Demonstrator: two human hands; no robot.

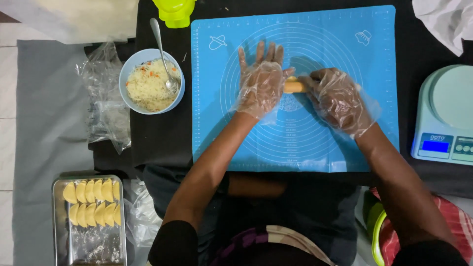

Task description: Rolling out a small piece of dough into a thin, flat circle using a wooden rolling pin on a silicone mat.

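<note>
Thin clear plastic gloves cover both my hands, and between them lies a small roll of yellow dough (294,86) on the blue silicone mat (345,39). My left hand (261,81) is flat, fingers (260,51) stretched out and slightly spread, the palm pressing on the left end of the dough. My right hand (337,98) is curled, fingers bent together around the right end of the roll, so only the middle of it shows between the two gloves. The dough sits near the centre of the mat's printed white circles.

Further out, to my left, a light blue bowl (129,66) holds a pale shredded filling with orange flecks, and a metal spoon (162,51) rests in it. Beside the bowl lie crumpled clear plastic bags (103,98). Nearer my body on the left, a metal tray (59,226) carries two rows of folded yellow half-moon pastries (91,202). To my right a pale green kitchen scale (446,116) stands just off the mat. A lime green plastic object (175,12) sits at the mat's far edge.
</note>
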